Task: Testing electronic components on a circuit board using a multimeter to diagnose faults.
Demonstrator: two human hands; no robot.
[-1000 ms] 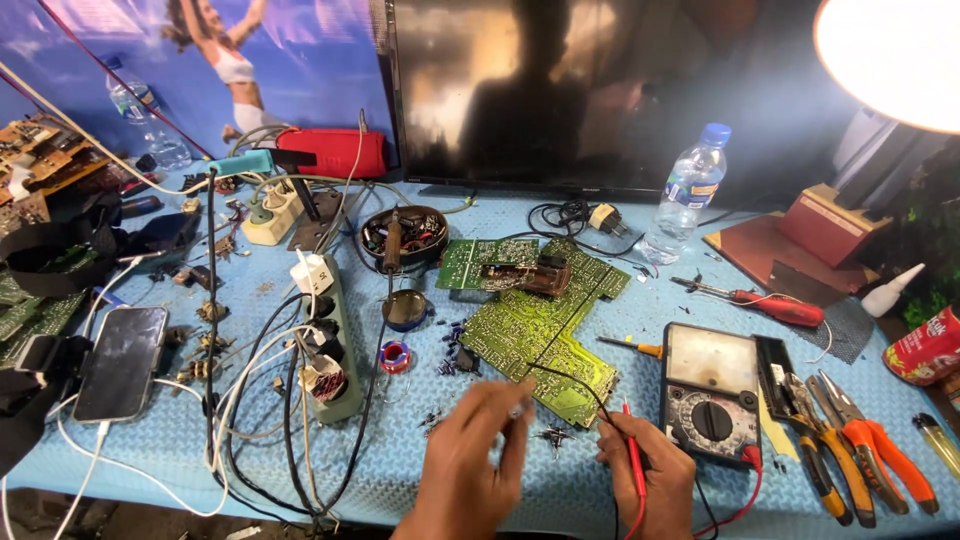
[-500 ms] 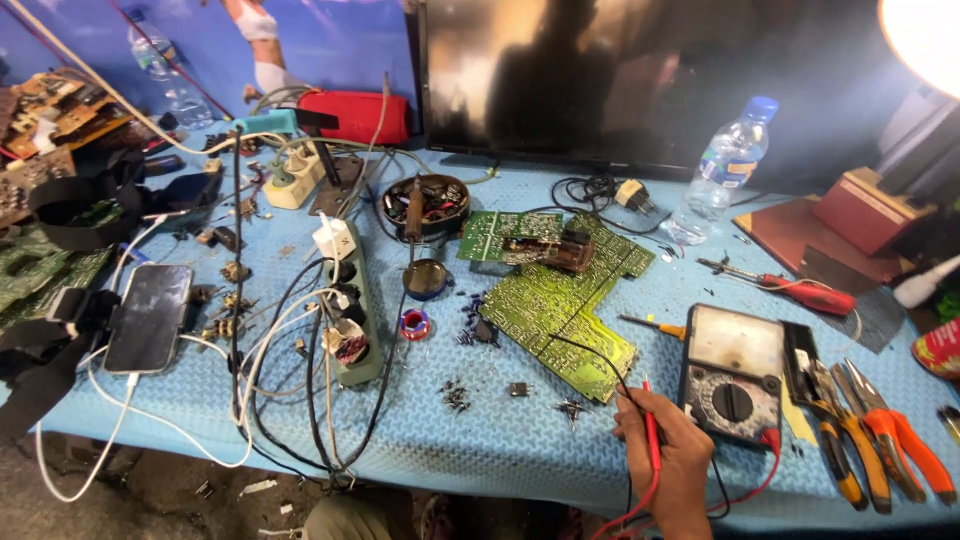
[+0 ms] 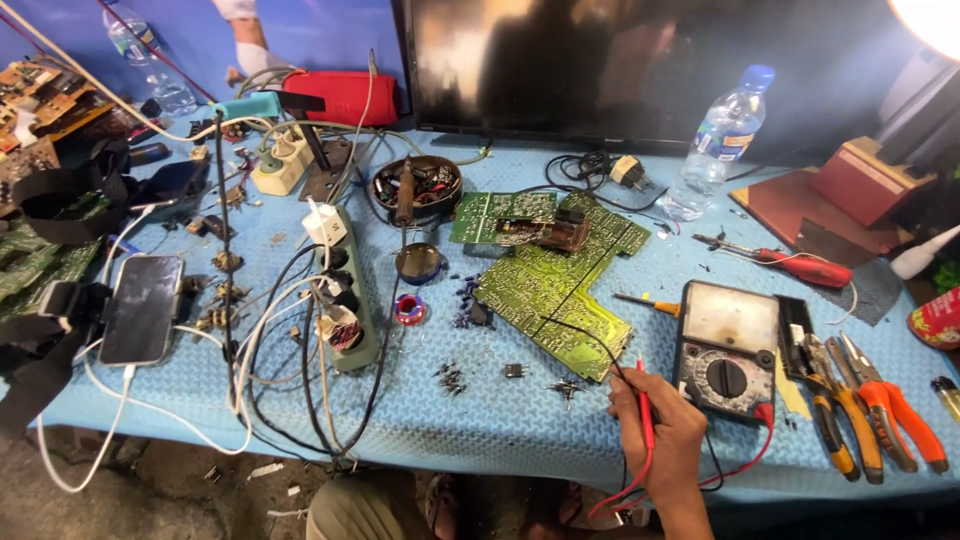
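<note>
My right hand (image 3: 655, 430) rests on the blue mat near the front edge, fingers closed on a red multimeter probe (image 3: 644, 408) and a thin black lead. Its red and black wires loop back to the multimeter (image 3: 727, 348) just to the right. Directly beyond the hand lies a large green circuit board (image 3: 552, 290), solder side up, with a smaller board and a transformer (image 3: 545, 229) on its far end. Several tiny loose components (image 3: 452, 377) lie scattered left of the hand. My left hand is out of view.
Pliers and cutters with orange handles (image 3: 858, 402) lie at the right. A red screwdriver (image 3: 790, 265), water bottle (image 3: 717, 146) and dark screen (image 3: 640, 65) stand behind. A power strip (image 3: 342, 285) with tangled cables, a phone (image 3: 143, 308) and solder spool (image 3: 409, 309) fill the left.
My left hand, which held something beside the right hand a second ago, has dropped out of view. The camera has shifted right and closer. My right hand still holds the red probe.
</note>
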